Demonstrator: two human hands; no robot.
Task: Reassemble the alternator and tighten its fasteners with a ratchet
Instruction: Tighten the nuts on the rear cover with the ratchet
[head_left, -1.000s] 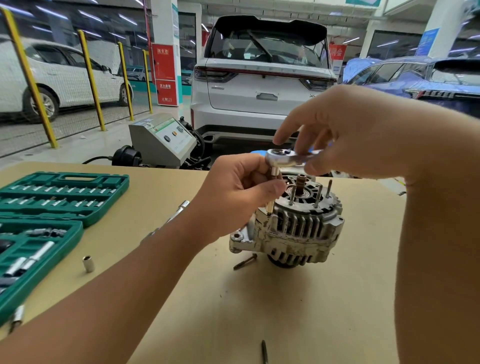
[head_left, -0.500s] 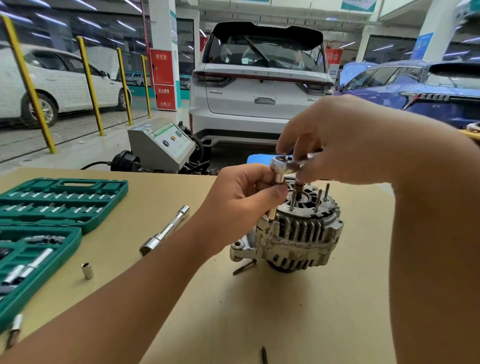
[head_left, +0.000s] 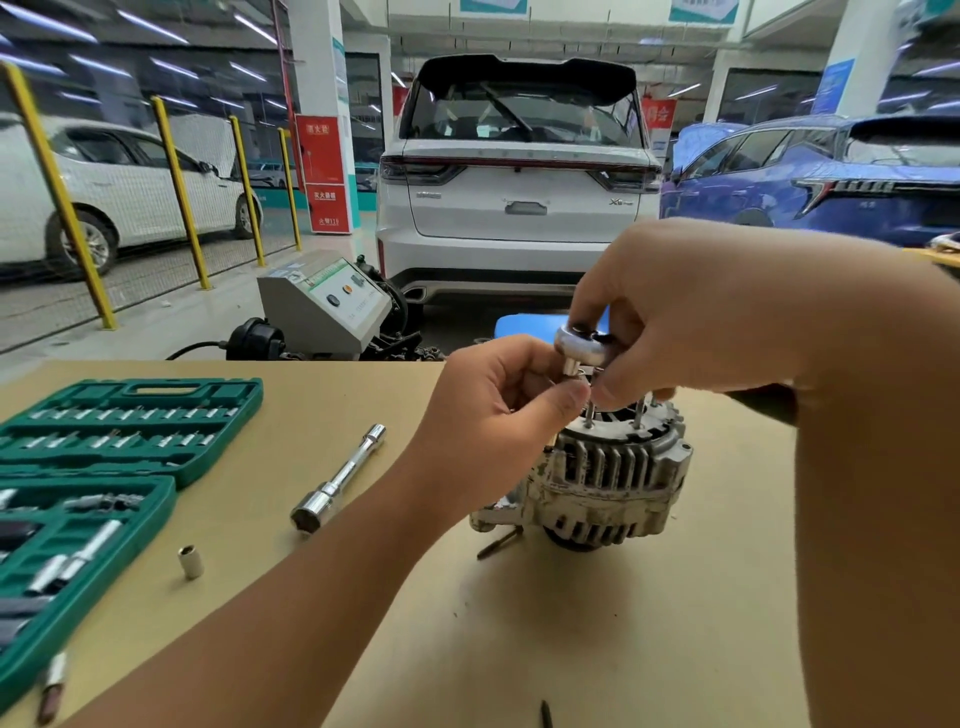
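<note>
Alternator (head_left: 608, 478) sitting upright on the tan tabletop (head_left: 597, 623), right of centre, studs pointing up from its top face. Ratchet head (head_left: 581, 344) hovering just above the near-left edge of the housing, short socket (head_left: 570, 370) hanging under it, lower than 1.0 s ago and now tucked closer between both hands. Right hand (head_left: 717, 317) curling fingers and thumb round the ratchet head from above; handle hidden behind the palm. Left hand (head_left: 498, 410) pinching with thumb and curled fingers at the socket, just under the head; exact contact point hard to tell. Both hands looking lower and nearer the housing than before, covering the centre shaft that was showing earlier. Loose bolt (head_left: 500, 543) lying at the alternator's near-left foot, same as before. Extension bar (head_left: 340, 478) lying diagonally left of the alternator, fully exposed now; half hidden by the left forearm 1.0 s ago. Small loose socket (head_left: 190, 561) standing between bar and green socket-set case (head_left: 130, 415), unmoved. Dark bit (head_left: 545, 714) lying near the front edge. White SUV (head_left: 519, 176) parked beyond the bench.
</note>
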